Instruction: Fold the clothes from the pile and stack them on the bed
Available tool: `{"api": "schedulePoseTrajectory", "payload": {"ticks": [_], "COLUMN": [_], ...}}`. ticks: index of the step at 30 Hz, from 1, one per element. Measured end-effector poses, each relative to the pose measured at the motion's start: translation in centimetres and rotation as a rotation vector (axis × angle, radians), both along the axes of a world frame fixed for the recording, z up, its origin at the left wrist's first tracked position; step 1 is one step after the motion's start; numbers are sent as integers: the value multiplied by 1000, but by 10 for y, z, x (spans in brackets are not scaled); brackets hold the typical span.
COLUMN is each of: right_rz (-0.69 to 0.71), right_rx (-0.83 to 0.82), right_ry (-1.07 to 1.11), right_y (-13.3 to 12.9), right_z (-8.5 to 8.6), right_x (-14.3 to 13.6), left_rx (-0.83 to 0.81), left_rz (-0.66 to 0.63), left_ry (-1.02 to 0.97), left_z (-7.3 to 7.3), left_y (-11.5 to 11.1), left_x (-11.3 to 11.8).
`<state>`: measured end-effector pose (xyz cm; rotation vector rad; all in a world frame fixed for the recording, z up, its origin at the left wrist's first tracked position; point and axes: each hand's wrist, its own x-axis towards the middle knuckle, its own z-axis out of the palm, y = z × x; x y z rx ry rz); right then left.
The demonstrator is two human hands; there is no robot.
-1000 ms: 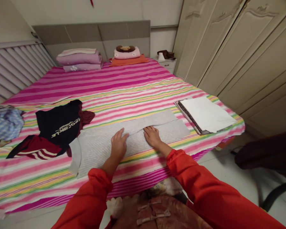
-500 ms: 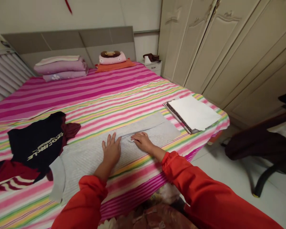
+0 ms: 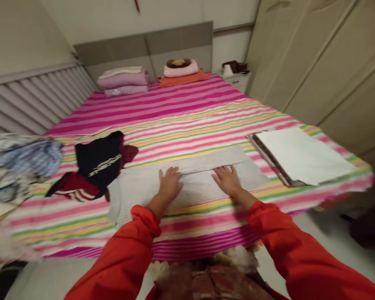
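A light grey ribbed garment point(image 3: 193, 189) lies folded lengthwise into a long strip near the front of the striped bed, its collar end at the left. My left hand point(image 3: 170, 183) rests on the middle of it with fingers spread, beside the folded edge. On the right part of the garment lies my right hand point(image 3: 227, 180), palm down, fingers apart, touching the same fold. Neither hand grips anything. Just left of the collar is a dark shirt point(image 3: 96, 160) with white lettering and dark red sleeves.
Folded clothes with a white piece on top point(image 3: 303, 156) lie at the right. Crumpled checked clothes point(image 3: 34, 160) are at the far left. Folded purple bedding point(image 3: 125, 79) and a pink pillow point(image 3: 181, 70) sit by the headboard point(image 3: 181, 41).
The view has turned left, showing the checked clothes. My right hand has let go of the small bit of grey fabric it pinched, opened and moved right along the garment.
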<state>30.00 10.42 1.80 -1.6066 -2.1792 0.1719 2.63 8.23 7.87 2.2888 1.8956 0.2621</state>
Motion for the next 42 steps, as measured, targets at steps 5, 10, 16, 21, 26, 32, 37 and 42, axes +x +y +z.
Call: {"api": "schedulePoseTrajectory", "payload": {"ticks": [5,10,16,21,26,32,37,42], "right_rz": [23,180,432,438,355,392,384,385], "right_rx": [53,82,59,-43,-194,-273,-107,-91], "right_ry": [62,96,73,106,519,590,262,56], "right_y": [-1,-22,-43,-24,11,15,-13,-44], "right_z": [-6,4,17,28,26,19,26,28], "right_x": [-3,-51,-138,-170,-173,-166,-160,-143], "left_rx": [271,322,97,-61,-111,-132,-54,-48], "left_rz": [239,670,773,755,712,693,678,690], "left_ry": [-339,-380,-324,-302,-334,-396,-460,-493], "left_z": [-22,-38,-29,-22,-23,-18,-9,-15], "left_y": [-46,-92,-84,-68,-76,-82,-76,-84], "left_x": [-39,-111,-148,-154,-159,-161,-155,-166]}}
